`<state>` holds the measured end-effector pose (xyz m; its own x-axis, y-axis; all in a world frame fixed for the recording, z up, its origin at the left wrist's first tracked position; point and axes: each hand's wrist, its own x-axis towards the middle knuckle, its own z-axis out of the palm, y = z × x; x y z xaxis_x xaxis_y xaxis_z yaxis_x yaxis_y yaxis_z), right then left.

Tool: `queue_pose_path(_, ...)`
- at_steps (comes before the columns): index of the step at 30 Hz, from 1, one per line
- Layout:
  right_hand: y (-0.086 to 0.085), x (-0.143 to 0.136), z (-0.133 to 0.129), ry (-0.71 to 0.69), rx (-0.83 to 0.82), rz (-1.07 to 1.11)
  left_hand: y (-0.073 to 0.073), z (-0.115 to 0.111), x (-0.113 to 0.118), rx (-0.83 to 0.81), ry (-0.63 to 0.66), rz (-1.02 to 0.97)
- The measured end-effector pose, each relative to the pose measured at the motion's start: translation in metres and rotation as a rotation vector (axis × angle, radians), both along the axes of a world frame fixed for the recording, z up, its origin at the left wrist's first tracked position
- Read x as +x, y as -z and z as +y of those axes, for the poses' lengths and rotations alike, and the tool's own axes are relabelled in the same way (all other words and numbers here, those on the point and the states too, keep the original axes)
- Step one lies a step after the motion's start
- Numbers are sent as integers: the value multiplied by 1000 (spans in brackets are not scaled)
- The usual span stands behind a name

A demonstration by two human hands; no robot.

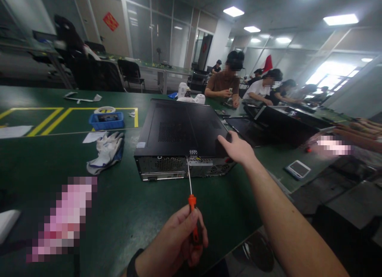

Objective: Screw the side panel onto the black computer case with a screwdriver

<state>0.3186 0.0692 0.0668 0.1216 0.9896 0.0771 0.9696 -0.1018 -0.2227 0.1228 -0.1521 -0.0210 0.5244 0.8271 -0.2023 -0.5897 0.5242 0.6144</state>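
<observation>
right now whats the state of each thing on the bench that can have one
computer case: lying flat, side panel on, rear facing the camera
screwdriver: gripped in the left hand, tip at the case's rear top edge
right hand: open, resting on the case's right edge
gloves: off, lying crumpled left of the case
blue tray: upright, tape roll on it

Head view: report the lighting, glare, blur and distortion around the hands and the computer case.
Head view: ceiling panels light evenly; window glare blows out upper right; wide-angle bends edges; right hand on black metal computer case sharp; left hand gripping orange-handled screwdriver slightly soft; pixelated patches lower left and right.
</observation>
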Motion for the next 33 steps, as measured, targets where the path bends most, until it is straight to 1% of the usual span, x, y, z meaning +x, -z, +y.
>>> queue_pose_path(4,-1,-1,-1,1,6,-1,1,-1,0,-13,-21,-10)
queue_pose_path(10,-2,-2,-2,2,1,-2,2,1,-2,-28,15,-79)
queue_pose_path(15,-2,-1,-1,4,3,-3,-1,1,-2,-46,10,-21)
queue_pose_path(23,-1,-1,-1,1,-1,6,-1,0,-1,-35,19,36)
queue_pose_path(33,-3,-2,-2,14,-7,2,0,0,-3,-42,4,-4)
